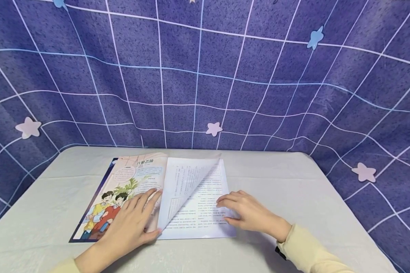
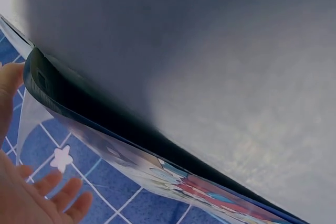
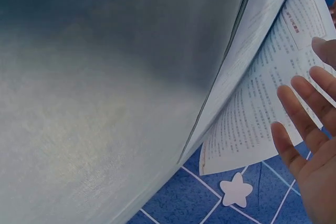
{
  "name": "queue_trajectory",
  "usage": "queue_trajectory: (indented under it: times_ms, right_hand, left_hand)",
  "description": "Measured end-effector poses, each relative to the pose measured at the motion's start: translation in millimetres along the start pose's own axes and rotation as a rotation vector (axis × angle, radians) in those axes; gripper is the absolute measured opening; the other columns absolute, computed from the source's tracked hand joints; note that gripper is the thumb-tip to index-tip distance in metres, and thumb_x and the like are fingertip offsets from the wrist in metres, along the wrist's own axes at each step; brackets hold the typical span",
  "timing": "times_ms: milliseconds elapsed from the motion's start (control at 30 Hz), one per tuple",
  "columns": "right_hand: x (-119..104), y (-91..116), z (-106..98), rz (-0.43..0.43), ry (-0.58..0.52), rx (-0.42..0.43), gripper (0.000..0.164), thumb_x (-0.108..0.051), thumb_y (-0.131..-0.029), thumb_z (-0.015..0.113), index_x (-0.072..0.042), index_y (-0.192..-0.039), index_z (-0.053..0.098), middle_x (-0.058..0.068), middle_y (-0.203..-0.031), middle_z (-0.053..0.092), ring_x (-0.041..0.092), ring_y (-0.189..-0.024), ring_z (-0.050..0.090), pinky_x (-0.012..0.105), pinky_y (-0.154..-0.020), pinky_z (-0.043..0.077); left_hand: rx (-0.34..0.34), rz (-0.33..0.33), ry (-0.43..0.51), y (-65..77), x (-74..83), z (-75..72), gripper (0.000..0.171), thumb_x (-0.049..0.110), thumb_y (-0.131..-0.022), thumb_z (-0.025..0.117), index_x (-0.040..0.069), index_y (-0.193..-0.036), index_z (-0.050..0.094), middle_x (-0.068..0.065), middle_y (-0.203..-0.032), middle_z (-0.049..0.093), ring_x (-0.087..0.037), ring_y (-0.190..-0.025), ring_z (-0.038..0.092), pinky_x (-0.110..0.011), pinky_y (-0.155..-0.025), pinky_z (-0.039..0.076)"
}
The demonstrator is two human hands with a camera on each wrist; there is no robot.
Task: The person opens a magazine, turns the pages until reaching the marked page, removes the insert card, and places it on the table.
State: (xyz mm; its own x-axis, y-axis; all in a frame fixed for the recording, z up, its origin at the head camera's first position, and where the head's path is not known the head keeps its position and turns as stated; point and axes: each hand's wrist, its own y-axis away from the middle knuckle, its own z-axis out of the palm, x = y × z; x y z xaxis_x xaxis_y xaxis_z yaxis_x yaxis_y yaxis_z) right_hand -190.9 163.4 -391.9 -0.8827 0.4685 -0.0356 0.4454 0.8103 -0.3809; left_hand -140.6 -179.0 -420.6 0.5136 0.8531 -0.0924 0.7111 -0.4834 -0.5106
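Observation:
An open magazine (image 1: 210, 227) lies on the table, with an illustrated left page (image 1: 111, 189) showing two cartoon figures. From the spine a loose page (image 1: 188, 182) stands partly lifted, its far corner bent up over the printed right page. My left hand (image 1: 131, 218) rests on the left page beside the spine, its thumb at the near end of the fold. Over the right edge of the right page is my right hand (image 1: 246, 210), fingers spread and relaxed with nothing gripped. Whether its fingertips touch the paper I cannot tell. The right wrist view shows the lifted page (image 3: 252, 114) beyond these fingers.
The magazine lies on a pale-covered table (image 1: 276, 182). Behind it hangs a blue-purple curtain (image 1: 181, 87) with a grid of lines and stars. A dark band (image 1: 281, 252) shows at the right sleeve's cuff.

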Motion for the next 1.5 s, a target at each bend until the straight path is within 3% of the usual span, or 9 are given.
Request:
queue_trajectory:
  times_ms: [233, 467, 667, 833, 1000, 1133, 1233, 1367, 1500]
  right_hand:
    - [-3, 3, 3, 0.018, 0.007, -0.069, 0.036, -0.031, -0.076, 0.069, -0.017, -0.108, 0.061, -0.005, -0.110, 0.063, 0.010, -0.099, 0.058, 0.031, -0.085, 0.044]
    - [-4, 4, 4, 0.037, -0.002, -0.106, 0.035, -0.033, -0.076, 0.069, -0.018, -0.107, 0.062, -0.006, -0.108, 0.064, 0.009, -0.098, 0.058, 0.029, -0.085, 0.045]
    - [-4, 7, 5, 0.049, -0.019, -0.149, 0.035, -0.035, -0.076, 0.069, -0.019, -0.107, 0.062, -0.008, -0.107, 0.063, 0.007, -0.098, 0.057, 0.027, -0.084, 0.044]
    - [-5, 9, 6, 0.049, -0.013, -0.169, 0.033, -0.036, -0.077, 0.068, -0.020, -0.106, 0.062, -0.008, -0.107, 0.063, 0.007, -0.099, 0.056, 0.026, -0.083, 0.045]
    - [-7, 10, 5, 0.064, -0.011, -0.207, 0.035, -0.038, -0.078, 0.067, -0.020, -0.108, 0.062, -0.008, -0.109, 0.062, 0.008, -0.101, 0.056, 0.031, -0.086, 0.045]
    - [-8, 11, 5, 0.083, -0.020, -0.242, 0.038, -0.039, -0.078, 0.066, -0.020, -0.110, 0.062, -0.007, -0.112, 0.061, 0.009, -0.104, 0.055, 0.035, -0.090, 0.044]
    - [-8, 12, 5, 0.085, -0.008, -0.256, 0.040, -0.040, -0.078, 0.066, -0.020, -0.111, 0.061, -0.007, -0.114, 0.061, 0.010, -0.105, 0.055, 0.036, -0.091, 0.044]
    - [-8, 14, 7, 0.075, 0.009, -0.255, 0.043, -0.042, -0.076, 0.067, -0.019, -0.112, 0.060, -0.006, -0.113, 0.061, 0.010, -0.105, 0.055, 0.036, -0.090, 0.044]
    - [-8, 16, 8, 0.060, 0.021, -0.242, 0.048, -0.047, -0.074, 0.068, -0.019, -0.112, 0.060, -0.007, -0.113, 0.061, 0.009, -0.104, 0.054, 0.033, -0.089, 0.044]
  left_hand:
    - [0.013, -0.041, 0.020, 0.7, 0.0, 1.0, 0.112, 0.058, -0.057, 0.070, 0.003, -0.144, 0.023, -0.018, -0.143, 0.032, -0.035, -0.121, 0.038, -0.047, -0.096, 0.030]
    - [0.060, -0.004, 0.053, 0.9, -1.1, 0.4, 0.113, 0.052, -0.055, 0.074, 0.002, -0.143, 0.023, -0.022, -0.147, 0.023, -0.039, -0.125, 0.030, -0.050, -0.097, 0.025]
    - [-0.007, -0.012, 0.054, 1.8, -0.3, -0.2, 0.103, 0.054, -0.061, 0.071, 0.012, -0.144, 0.026, -0.017, -0.150, 0.018, -0.037, -0.131, 0.022, -0.052, -0.098, 0.025]
    - [-0.030, 0.028, 0.034, 1.9, -2.5, 0.5, 0.092, 0.054, -0.065, 0.067, 0.017, -0.142, 0.034, -0.016, -0.150, 0.018, -0.038, -0.133, 0.020, -0.054, -0.098, 0.024]
    - [-0.058, 0.095, 0.003, 1.6, -4.9, 1.2, 0.084, 0.053, -0.070, 0.064, 0.019, -0.141, 0.036, -0.014, -0.151, 0.018, -0.038, -0.135, 0.018, -0.049, -0.112, 0.005]
    - [-0.055, 0.129, 0.000, 1.5, -6.0, 1.7, 0.078, 0.052, -0.072, 0.062, 0.020, -0.139, 0.039, -0.013, -0.151, 0.021, -0.038, -0.135, 0.020, -0.040, -0.113, -0.011]
    - [-0.055, 0.141, -0.004, 1.7, -6.4, 1.9, 0.073, 0.050, -0.074, 0.060, 0.023, -0.138, 0.041, -0.012, -0.151, 0.023, -0.037, -0.136, 0.020, -0.047, -0.113, 0.001]
    - [-0.058, 0.152, -0.004, 2.0, -7.0, 3.0, 0.066, 0.048, -0.076, 0.057, 0.026, -0.137, 0.043, -0.010, -0.150, 0.024, -0.036, -0.136, 0.021, -0.053, -0.103, 0.019]
    - [-0.047, 0.164, -0.008, 2.7, -7.7, 4.6, 0.062, 0.048, -0.077, 0.056, 0.026, -0.135, 0.046, -0.009, -0.150, 0.027, -0.036, -0.135, 0.024, -0.053, -0.102, 0.020]
